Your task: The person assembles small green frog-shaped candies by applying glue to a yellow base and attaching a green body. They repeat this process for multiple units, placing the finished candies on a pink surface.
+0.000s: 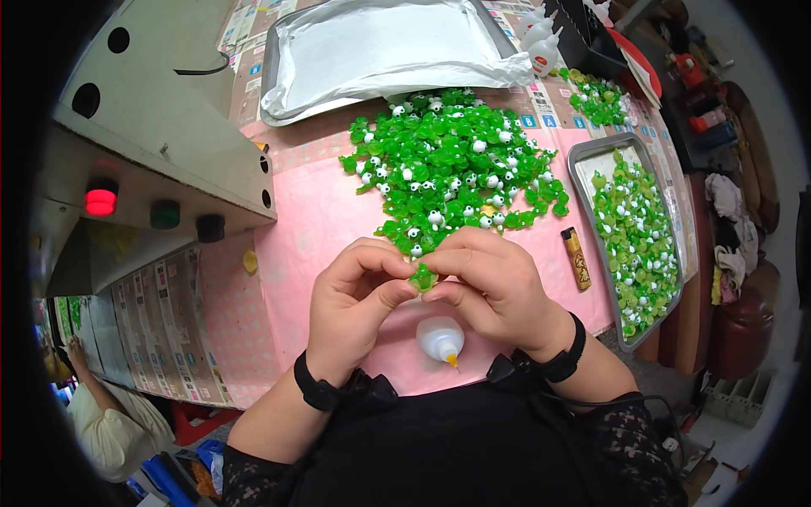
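Note:
Between the fingertips of my left hand [353, 296] and my right hand [494, 283] is a small translucent green plastic figure [422, 277] with a paler yellowish part at its lower side. Both hands pinch it just in front of a big heap of green plastic pieces [448, 152], many with white balls with dark spots. Under my wrists a white squeeze bottle [439, 340] with a yellow-orange tip points toward me. To the right of my right hand lies a lighter [576, 258] with a dark, gold-patterned body.
A metal tray [577, 165] of green and yellowish pieces stands at right, with a smaller pile [598, 100] beyond. A paper-lined tray [380, 51] and white bottles [543, 55] are at the back. A metal machine [169, 127] with a lit red button rises at left; another person [110, 422] is beyond.

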`<action>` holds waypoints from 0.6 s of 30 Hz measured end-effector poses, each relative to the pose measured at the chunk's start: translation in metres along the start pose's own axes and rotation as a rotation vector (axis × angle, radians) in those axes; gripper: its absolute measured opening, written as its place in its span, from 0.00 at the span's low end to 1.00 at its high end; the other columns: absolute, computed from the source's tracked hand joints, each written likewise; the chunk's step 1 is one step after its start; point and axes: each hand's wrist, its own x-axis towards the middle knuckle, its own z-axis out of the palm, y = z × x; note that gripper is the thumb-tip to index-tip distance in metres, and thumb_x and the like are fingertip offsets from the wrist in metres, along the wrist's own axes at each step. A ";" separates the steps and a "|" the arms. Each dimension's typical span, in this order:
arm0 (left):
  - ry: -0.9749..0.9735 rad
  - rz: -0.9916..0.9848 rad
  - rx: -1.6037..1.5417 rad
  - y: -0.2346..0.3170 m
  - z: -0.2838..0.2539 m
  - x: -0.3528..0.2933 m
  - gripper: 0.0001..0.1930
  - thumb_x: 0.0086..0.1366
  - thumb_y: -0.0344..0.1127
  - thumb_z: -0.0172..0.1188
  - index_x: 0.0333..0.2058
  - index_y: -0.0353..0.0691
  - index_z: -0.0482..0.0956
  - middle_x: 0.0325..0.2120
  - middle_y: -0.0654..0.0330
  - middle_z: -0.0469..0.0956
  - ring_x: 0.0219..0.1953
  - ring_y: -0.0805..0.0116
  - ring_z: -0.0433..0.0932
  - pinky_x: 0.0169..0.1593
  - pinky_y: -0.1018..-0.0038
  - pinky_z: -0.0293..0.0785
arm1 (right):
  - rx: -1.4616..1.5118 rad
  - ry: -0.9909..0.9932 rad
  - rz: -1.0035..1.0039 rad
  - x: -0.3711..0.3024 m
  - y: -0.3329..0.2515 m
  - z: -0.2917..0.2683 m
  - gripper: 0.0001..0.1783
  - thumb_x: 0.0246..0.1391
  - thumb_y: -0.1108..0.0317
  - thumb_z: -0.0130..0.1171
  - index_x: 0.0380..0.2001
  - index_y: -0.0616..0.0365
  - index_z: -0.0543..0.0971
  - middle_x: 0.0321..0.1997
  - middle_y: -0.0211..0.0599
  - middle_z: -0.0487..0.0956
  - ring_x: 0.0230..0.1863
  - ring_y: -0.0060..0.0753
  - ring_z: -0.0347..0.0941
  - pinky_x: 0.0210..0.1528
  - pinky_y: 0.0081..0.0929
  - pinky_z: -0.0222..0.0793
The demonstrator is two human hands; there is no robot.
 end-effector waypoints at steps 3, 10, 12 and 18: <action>-0.011 0.003 0.033 -0.001 -0.001 0.000 0.07 0.58 0.23 0.65 0.35 0.35 0.77 0.37 0.61 0.74 0.40 0.73 0.74 0.47 0.78 0.72 | 0.046 -0.006 0.000 -0.001 0.003 -0.001 0.11 0.43 0.74 0.67 0.33 0.61 0.80 0.29 0.40 0.76 0.27 0.39 0.74 0.28 0.31 0.70; -0.139 -0.036 0.027 -0.001 -0.006 0.002 0.06 0.57 0.23 0.66 0.32 0.35 0.78 0.34 0.60 0.75 0.37 0.73 0.73 0.42 0.78 0.71 | 0.190 -0.076 0.026 -0.003 0.006 -0.007 0.10 0.38 0.73 0.71 0.28 0.60 0.81 0.24 0.38 0.77 0.24 0.36 0.74 0.25 0.28 0.67; -0.161 -0.044 0.033 0.001 -0.007 0.003 0.06 0.56 0.23 0.66 0.32 0.36 0.78 0.33 0.60 0.75 0.36 0.73 0.73 0.41 0.78 0.70 | 0.208 -0.101 0.018 -0.003 0.008 -0.009 0.11 0.38 0.73 0.72 0.29 0.60 0.82 0.24 0.38 0.77 0.23 0.36 0.74 0.24 0.28 0.67; -0.118 -0.061 0.060 0.006 -0.006 0.007 0.06 0.56 0.23 0.67 0.31 0.35 0.79 0.33 0.60 0.75 0.36 0.73 0.73 0.41 0.78 0.71 | 0.246 -0.109 0.063 -0.001 0.010 -0.009 0.09 0.44 0.73 0.69 0.31 0.62 0.82 0.25 0.40 0.78 0.25 0.37 0.75 0.27 0.28 0.68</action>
